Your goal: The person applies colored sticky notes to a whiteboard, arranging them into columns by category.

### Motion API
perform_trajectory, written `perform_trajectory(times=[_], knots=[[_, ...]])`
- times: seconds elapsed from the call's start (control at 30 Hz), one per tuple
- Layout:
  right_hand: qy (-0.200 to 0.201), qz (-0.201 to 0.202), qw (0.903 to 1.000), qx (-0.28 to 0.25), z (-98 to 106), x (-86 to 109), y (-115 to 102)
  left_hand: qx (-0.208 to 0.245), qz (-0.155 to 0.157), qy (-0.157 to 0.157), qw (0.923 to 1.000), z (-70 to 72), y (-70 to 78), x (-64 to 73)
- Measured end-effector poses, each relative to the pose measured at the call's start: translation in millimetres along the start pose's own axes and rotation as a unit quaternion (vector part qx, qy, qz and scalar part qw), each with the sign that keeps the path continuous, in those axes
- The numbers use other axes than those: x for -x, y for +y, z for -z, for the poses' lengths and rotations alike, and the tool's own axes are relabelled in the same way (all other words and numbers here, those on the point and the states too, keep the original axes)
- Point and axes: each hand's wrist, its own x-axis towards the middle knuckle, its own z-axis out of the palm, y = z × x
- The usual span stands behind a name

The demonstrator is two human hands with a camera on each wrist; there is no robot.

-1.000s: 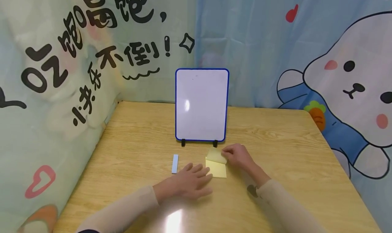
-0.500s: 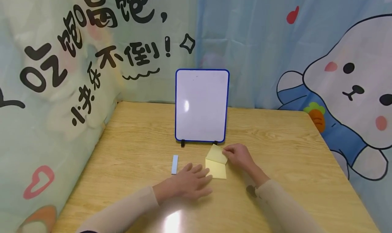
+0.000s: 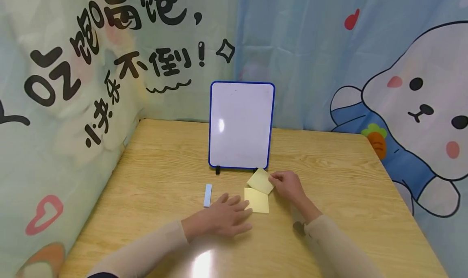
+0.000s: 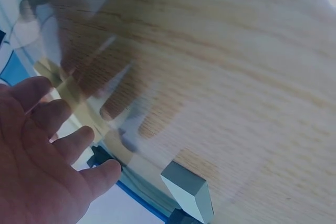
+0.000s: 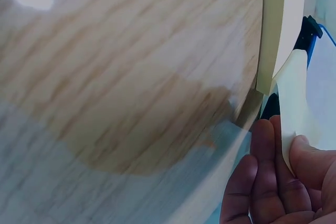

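My right hand (image 3: 291, 187) pinches a yellow sticky note (image 3: 261, 181) by its right edge, between thumb and fingers. In the right wrist view the note (image 5: 295, 98) bends up from the thumb, its other end right at the thick sticky note pad (image 5: 273, 35). On the table, the pad (image 3: 256, 200) lies just below the note in the head view. Spread over the table at the pad's left is my left hand (image 3: 224, 218), fingers extended and fingertips right at the pad's left edge. The left wrist view shows its palm and separated fingers, holding nothing.
A small light-blue block (image 3: 207, 195) stands left of the pad, just beyond my left hand. Behind, a blue-framed whiteboard (image 3: 241, 123) stands upright on black feet. Printed curtains (image 3: 292, 66) enclose the wooden table (image 3: 164, 156) at the back and left.
My right hand has drawn the sticky note up and slightly right, turning it, so more of the pad below shows. The left hand stays in place.
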Motion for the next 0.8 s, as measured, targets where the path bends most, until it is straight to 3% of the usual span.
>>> perform_trajectory(times=[0.2, 0.5, 0.8], knots=[[-0.006, -0.019, 0.9997, -0.010, 2.6, 0.9, -0.4, 0.005, 0.004, -0.014, 0.9999, 1.3, 0.2, 0.1], [0.014, -0.024, 0.9996, -0.010, 2.3, -0.4, 6.5, -0.011, 0.001, -0.008, 0.9999, -0.5, -2.8, -3.1], [0.020, -0.058, 0.9972, -0.042, 5.9, 1.4, 8.3, -0.008, -0.004, -0.004, 1.0000, 1.0, -3.0, -2.5]])
